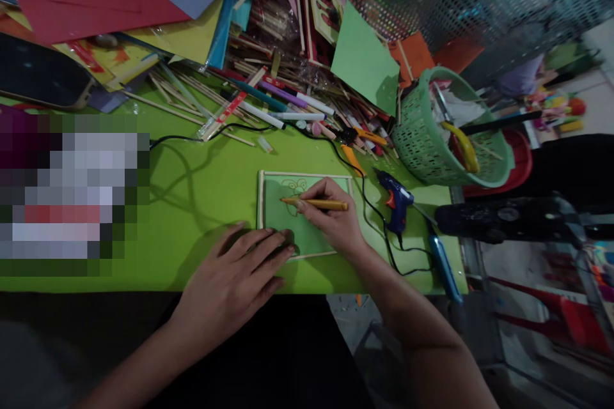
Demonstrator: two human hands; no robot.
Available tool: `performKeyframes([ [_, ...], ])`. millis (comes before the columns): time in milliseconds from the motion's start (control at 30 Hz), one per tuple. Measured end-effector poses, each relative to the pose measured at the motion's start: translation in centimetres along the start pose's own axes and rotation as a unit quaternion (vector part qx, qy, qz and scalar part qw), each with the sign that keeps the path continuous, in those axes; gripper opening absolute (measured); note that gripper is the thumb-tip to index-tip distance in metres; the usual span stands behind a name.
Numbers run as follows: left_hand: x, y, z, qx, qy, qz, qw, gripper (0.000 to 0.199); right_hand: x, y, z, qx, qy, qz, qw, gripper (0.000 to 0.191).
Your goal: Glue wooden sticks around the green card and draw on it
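My right hand (330, 208) grips a yellow-orange marker (330, 204), its tip pointing left at a green card (307, 239). Pale wooden sticks (261, 201) edge the card like a frame. A line drawing with rounded outlines (297, 186) shows near the card's upper middle, partly covered by the fingers and marker. My left hand (244, 262) lies flat, fingers stretched over the card's lower left corner and the table. To the right of the card rests a blue glue gun (396, 198) with an orange trigger.
Scattered sticks, markers (283, 92) and coloured paper (367, 57) crowd the back of the green table (215, 192). A green basket (422, 134) holding tools stands at the right. A black cord (367, 192) runs near the card. A blue-handled tool (444, 262) lies at the table's right edge.
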State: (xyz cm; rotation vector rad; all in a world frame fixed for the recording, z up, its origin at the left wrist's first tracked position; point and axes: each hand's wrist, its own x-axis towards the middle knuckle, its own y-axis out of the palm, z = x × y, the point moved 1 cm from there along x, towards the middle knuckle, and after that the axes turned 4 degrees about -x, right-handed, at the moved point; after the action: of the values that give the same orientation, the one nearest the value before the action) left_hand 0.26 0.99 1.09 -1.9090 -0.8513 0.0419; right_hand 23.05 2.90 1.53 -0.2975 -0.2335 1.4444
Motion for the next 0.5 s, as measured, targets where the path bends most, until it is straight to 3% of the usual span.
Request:
performKeyframes([
  [500, -0.13, 0.15, 0.05, 0.002, 0.0, -0.002, 1.0, 0.032, -0.55, -0.86, 0.29, 0.017, 0.014, -0.031, 0.999, 0.026],
])
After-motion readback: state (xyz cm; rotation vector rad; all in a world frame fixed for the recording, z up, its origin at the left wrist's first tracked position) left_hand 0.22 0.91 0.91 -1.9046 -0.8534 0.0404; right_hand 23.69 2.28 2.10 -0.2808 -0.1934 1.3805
